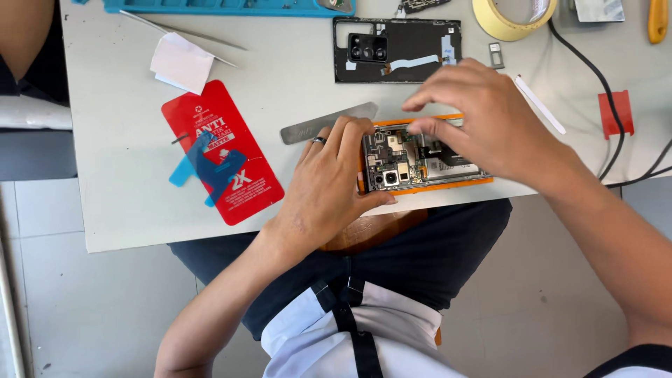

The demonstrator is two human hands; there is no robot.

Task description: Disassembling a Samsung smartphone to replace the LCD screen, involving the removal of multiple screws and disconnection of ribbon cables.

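An opened smartphone (pixel 413 164) with its circuit board and cameras exposed lies in an orange frame at the table's near edge. My left hand (pixel 329 185), a ring on one finger, grips the phone's left end. My right hand (pixel 483 119) hovers over the phone's middle, its fingertips pinched down onto the internals. The removed black back cover (pixel 413 45) lies face down behind the phone.
A flat metal pry tool (pixel 315 128) lies left of the phone. A red screen-protector packet (pixel 224 157), white paper (pixel 182 63), a tape roll (pixel 507 21), a small SIM tray (pixel 496 54), black cables (pixel 609 105) and a blue tray (pixel 231 7) sit on the white table (pixel 119 154).
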